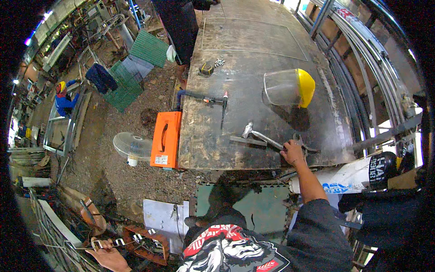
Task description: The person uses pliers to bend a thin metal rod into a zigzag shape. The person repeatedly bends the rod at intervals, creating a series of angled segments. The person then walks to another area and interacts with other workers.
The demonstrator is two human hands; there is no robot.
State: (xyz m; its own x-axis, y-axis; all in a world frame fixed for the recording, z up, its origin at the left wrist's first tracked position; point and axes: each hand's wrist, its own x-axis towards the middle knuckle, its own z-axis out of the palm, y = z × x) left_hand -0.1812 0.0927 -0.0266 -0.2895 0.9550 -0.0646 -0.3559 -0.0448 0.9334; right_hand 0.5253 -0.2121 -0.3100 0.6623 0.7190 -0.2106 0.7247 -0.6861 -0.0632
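My right hand (293,153) is at the near right part of the worktable (204,149), closed around the handle end of a metal hammer (267,139). The hammer head points to the far left, beside a short flat metal bar (248,141). A dark metal tool (310,148) lies by my right hand, partly hidden by it. Low at the left, my left hand (111,257) is closed on a thin metal rod (129,241) with shiny bits along it. This rod passes over a rusty open box (161,257) holding loose metal pieces.
On the table are a face shield (306,88) with yellow crown, a welding torch (224,106), and a tape measure (206,68). An orange machine (166,139) and a fan (132,146) stand left. A person (179,27) stands at the far edge; another (65,99) works far left.
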